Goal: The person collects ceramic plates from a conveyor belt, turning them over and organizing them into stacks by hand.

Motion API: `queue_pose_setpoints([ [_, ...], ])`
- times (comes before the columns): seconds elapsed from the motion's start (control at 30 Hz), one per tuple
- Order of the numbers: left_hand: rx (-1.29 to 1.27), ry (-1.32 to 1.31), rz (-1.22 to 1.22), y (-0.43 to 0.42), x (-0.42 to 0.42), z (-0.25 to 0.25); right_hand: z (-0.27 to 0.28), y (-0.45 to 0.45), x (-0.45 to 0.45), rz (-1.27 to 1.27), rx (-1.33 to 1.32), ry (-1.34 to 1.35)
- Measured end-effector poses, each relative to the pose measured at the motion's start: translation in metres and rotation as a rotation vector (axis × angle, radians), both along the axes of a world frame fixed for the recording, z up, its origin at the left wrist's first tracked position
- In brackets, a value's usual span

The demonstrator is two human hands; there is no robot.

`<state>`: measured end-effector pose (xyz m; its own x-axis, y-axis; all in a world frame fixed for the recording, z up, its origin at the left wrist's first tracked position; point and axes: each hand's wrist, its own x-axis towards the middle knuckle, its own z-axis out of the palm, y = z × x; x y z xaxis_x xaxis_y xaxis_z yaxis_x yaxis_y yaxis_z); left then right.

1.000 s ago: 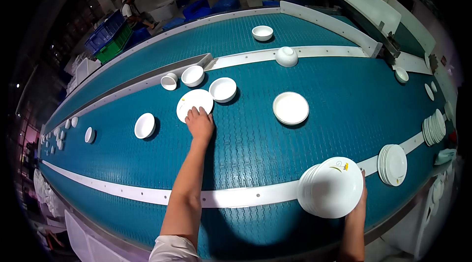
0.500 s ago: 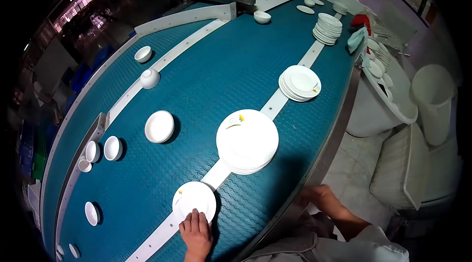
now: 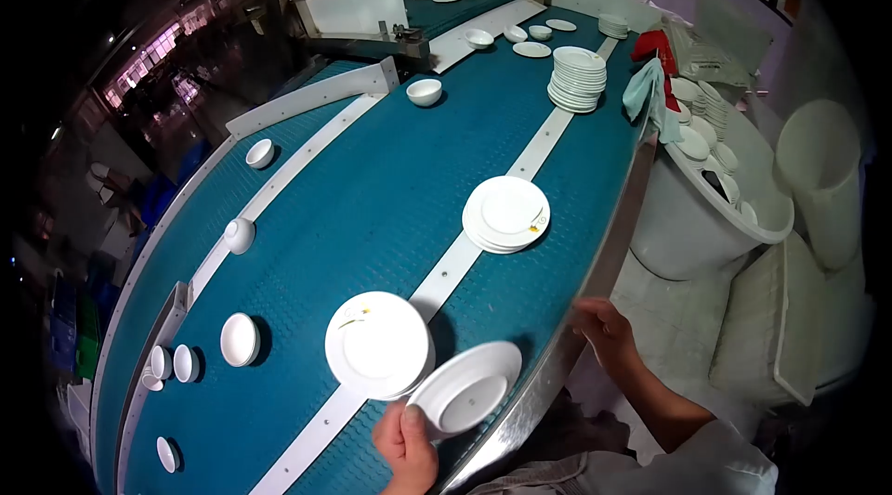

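My left hand (image 3: 406, 450) is closed on the rim of a white plate (image 3: 471, 391). The plate is tilted, its underside facing me. Just behind it, a stack of large white plates (image 3: 377, 345) with a yellow flower mark sits on the conveyor's white strip. Beside the conveyor's metal edge (image 3: 595, 281), my right hand (image 3: 609, 332) has its fingers curled, and no object shows in it. Further along the strip is a smaller stack of plates (image 3: 507, 213).
Several white bowls (image 3: 240, 340) stand along the left of the teal conveyor (image 3: 334, 207). A tall plate stack (image 3: 577, 79) rises at the back. On the right are a white tub (image 3: 688, 216) holding dishes, a light blue cloth (image 3: 643, 91) and a pale crate (image 3: 767, 319).
My left hand has lifted the small plate off the strip and tipped it, moving right. The stacks and bowls now appear lower and further left in view.
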<state>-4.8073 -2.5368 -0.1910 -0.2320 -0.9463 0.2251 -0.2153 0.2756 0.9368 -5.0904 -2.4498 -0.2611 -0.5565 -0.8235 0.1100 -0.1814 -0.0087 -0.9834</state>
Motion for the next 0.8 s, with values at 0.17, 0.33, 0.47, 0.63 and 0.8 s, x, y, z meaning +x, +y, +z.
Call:
queue_pose_setpoints([
  [0.17,-0.820,-0.154,-0.037,-0.111,-0.200,-0.016,-0.037,-0.114,-0.139,-0.086,-0.043,-0.188],
  [0.33,-0.903,-0.697,-0.322,-0.149,-0.269,-0.076,-0.052,-0.201,-0.208,0.041,0.101,-0.346],
  [0.47,-0.678,-0.744,-0.194,-0.142,-0.267,-0.065,-0.063,-0.243,-0.191,0.395,0.201,-0.393],
  [0.63,0.039,-0.195,0.287,-0.177,-0.283,-0.127,-0.079,-0.247,-0.162,0.207,0.124,-0.019],
  [0.8,0.352,0.480,0.211,-0.188,-0.277,-0.135,-0.078,-0.240,-0.135,0.145,0.098,-0.189],
])
